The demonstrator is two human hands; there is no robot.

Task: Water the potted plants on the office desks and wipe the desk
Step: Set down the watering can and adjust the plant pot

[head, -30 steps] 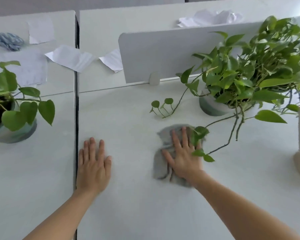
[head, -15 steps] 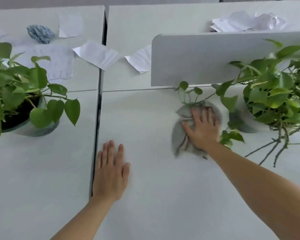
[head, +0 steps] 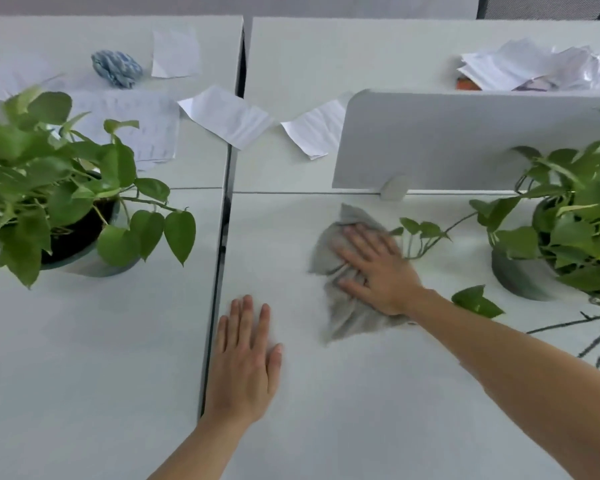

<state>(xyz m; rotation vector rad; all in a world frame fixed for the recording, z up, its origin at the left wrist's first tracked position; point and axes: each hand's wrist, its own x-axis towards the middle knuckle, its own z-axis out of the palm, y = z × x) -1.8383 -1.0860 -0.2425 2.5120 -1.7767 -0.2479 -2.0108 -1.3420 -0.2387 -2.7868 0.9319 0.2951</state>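
Note:
A crumpled grey cloth (head: 347, 313) lies on the white desk (head: 378, 403), just in front of a low white divider. My right hand (head: 378, 268) presses flat on the cloth with straight fingers pointing left. Flat on the desk beside the gap between two desks rests my left hand (head: 245, 358), holding nothing. A leafy green plant in a dark pot (head: 80, 233) stands on the left desk. Another potted plant (head: 520, 275) stands at the right, with vines trailing toward the cloth.
A white divider panel (head: 465, 140) stands behind the cloth. Loose paper sheets (head: 227, 116) and a crumpled blue cloth (head: 116, 69) lie on the far desks. A pile of papers (head: 534, 65) sits behind the divider. A dark gap (head: 219, 271) separates the desks.
My right hand has slid the cloth away from the right plant, leftward along the desk, its fingers now pointing left. My left hand stays flat on the desk. The view shifted left.

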